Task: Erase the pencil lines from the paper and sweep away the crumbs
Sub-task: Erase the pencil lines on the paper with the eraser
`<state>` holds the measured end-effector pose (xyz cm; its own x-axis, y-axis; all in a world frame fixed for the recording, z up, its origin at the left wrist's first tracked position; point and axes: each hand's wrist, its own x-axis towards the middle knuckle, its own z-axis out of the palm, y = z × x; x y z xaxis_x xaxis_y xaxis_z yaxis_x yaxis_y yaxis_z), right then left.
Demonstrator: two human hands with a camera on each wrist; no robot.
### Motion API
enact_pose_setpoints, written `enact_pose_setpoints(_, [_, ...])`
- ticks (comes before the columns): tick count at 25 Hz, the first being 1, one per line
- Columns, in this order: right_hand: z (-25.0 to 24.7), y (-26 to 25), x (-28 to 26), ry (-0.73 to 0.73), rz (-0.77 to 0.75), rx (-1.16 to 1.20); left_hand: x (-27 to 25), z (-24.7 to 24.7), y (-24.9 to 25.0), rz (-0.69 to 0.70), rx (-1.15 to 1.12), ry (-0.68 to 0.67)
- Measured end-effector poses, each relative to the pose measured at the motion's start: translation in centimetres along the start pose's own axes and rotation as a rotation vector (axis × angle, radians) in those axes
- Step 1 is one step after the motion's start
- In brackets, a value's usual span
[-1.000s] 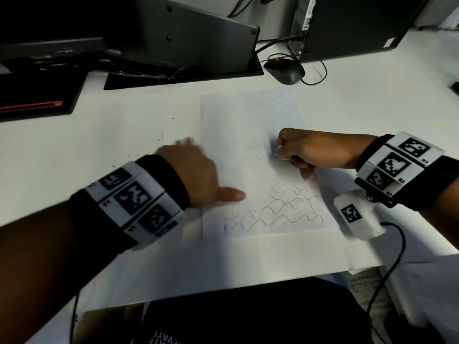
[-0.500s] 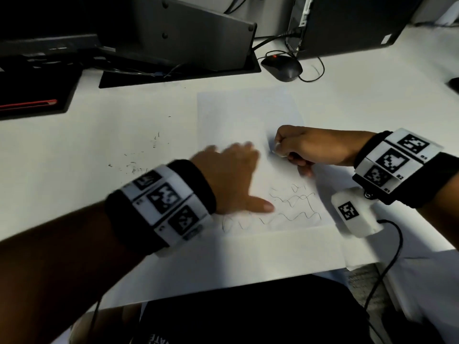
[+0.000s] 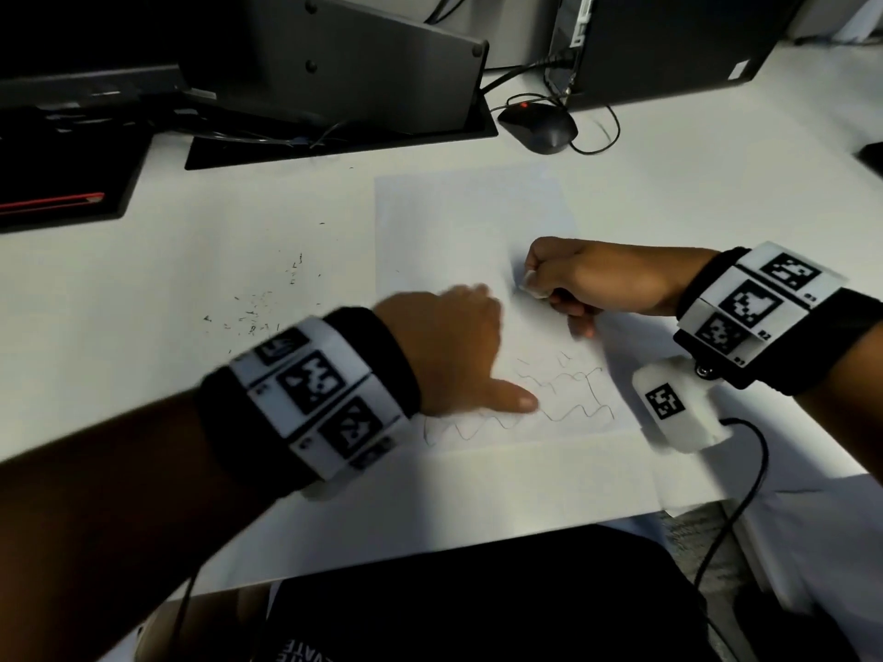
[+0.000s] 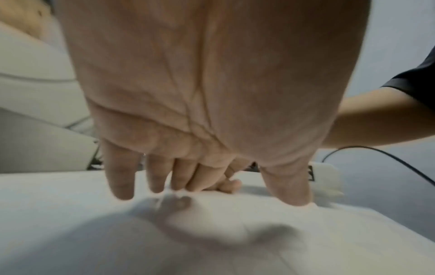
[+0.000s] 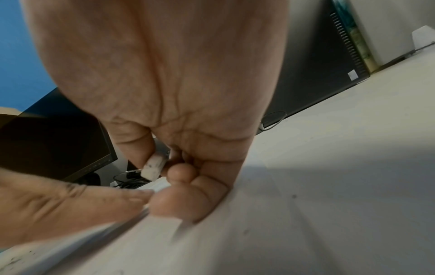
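Observation:
A white sheet of paper (image 3: pixel 468 222) lies on the white desk, with wavy pencil lines (image 3: pixel 564 394) left across its near part. My left hand (image 3: pixel 454 346) lies flat on the paper, fingers straight and thumb out over the lines; the left wrist view shows its fingertips (image 4: pixel 122 188) touching the sheet. My right hand (image 3: pixel 573 279) rests as a fist on the paper's right side and grips a small white eraser (image 5: pixel 154 166), smudged grey. Dark eraser crumbs (image 3: pixel 258 312) lie scattered on the desk left of the paper.
A black mouse (image 3: pixel 537 126) with its cable sits beyond the paper. A monitor base (image 3: pixel 334 136) and a dark computer case (image 3: pixel 669 40) stand at the back. A black keyboard tray (image 3: pixel 62 183) is at far left. The desk's near edge (image 3: pixel 430 547) runs just below the paper.
My left hand swept from the paper's left edge rightward onto the sheet, leaving crumbs showing on the desk to the left. The right hand kept its place with the eraser.

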<state>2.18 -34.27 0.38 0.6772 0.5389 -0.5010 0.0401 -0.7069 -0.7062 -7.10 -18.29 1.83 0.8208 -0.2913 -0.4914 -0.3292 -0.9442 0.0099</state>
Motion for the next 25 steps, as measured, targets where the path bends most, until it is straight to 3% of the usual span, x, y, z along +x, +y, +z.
enact_pose_setpoints(2, [0.0, 0.0, -0.2, 0.008, 0.001, -0.002, 1.1, 1.1, 2.1, 0.121, -0.01, -0.047])
enact_pose_setpoints(6, [0.1, 0.0, -0.3, 0.004, -0.007, -0.009, -0.1, 1.2, -1.0, -0.155, 0.131, -0.147])
enact_pose_setpoints(8, [0.3, 0.1, -0.3, -0.008, -0.012, 0.014, -0.4, 0.7, -3.1, -0.22, 0.165, -0.144])
enact_pose_setpoints(13, [1.6, -0.4, 0.1, -0.002, -0.041, -0.153, 1.1, 2.1, -3.4, 0.022, -0.02, -0.125])
enact_pose_setpoints(20, [2.3, 0.0, -1.7, 0.052, -0.454, -0.53, 1.1, 2.4, -3.4, -0.062, -0.027, -0.11])
enact_pose_setpoints(25, [2.8, 0.3, -1.4, 0.063, -0.49, -0.572, 1.8, 2.7, -2.9, 0.017, -0.087, -0.069])
